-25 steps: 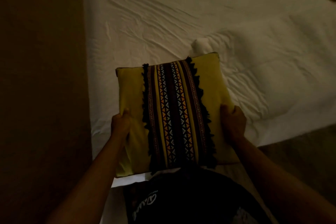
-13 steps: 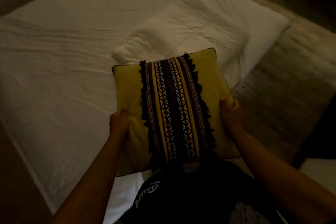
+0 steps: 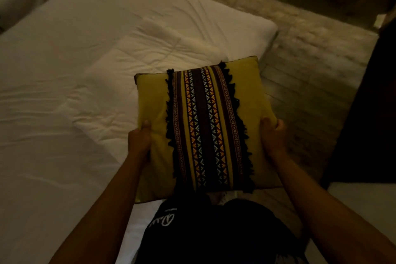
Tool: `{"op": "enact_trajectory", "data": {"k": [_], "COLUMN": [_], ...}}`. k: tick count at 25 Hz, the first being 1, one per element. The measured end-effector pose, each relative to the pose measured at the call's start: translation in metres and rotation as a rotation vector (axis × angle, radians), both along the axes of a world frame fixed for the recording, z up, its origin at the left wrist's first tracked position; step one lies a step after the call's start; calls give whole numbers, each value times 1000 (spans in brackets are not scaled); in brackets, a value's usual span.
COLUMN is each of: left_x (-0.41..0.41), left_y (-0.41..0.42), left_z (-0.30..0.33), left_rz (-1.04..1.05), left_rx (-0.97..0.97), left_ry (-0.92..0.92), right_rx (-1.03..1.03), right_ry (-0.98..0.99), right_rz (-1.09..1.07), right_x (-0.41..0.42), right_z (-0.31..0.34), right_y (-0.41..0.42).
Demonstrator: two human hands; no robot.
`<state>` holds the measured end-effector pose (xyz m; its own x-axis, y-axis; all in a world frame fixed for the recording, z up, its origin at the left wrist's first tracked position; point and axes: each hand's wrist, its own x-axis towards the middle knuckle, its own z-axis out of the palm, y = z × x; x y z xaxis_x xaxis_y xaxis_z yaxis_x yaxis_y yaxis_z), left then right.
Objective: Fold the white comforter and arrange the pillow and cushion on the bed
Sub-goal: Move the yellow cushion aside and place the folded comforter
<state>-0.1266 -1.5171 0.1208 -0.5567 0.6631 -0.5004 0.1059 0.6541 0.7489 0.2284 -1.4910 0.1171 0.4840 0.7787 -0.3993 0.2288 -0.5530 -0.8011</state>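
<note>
A person holds a yellow cushion [image 3: 205, 126] with a dark patterned centre band, lifted in front of the chest. The left hand [image 3: 139, 139] grips its 9 o'clock edge, the right hand [image 3: 273, 135] its 3 o'clock edge, fingers curled around the fabric. The folded white comforter [image 3: 137, 66] lies on the bed [image 3: 42, 156] at 11 o'clock. Comforter apparently folded; the cushion likely needs setting down next.

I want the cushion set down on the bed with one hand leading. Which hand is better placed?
Left, probably. The left hand grips the cushion edge above the bed; the right hand is out over the floor.
</note>
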Motion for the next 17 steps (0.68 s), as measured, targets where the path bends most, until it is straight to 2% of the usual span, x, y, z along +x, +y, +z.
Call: {"op": "enact_trajectory", "data": {"k": [6, 17], "left_x": [63, 93], "left_y": [105, 337], "left_z": [4, -8], "left_rz": [-47, -81], "left_rx": [0, 15], "left_ry": [34, 44], "right_rx": [-15, -19], "right_ry": [-32, -130], "right_rz": [-53, -28], "right_x": [68, 100], "right_z": [-8, -12], "right_y": [92, 329]}}
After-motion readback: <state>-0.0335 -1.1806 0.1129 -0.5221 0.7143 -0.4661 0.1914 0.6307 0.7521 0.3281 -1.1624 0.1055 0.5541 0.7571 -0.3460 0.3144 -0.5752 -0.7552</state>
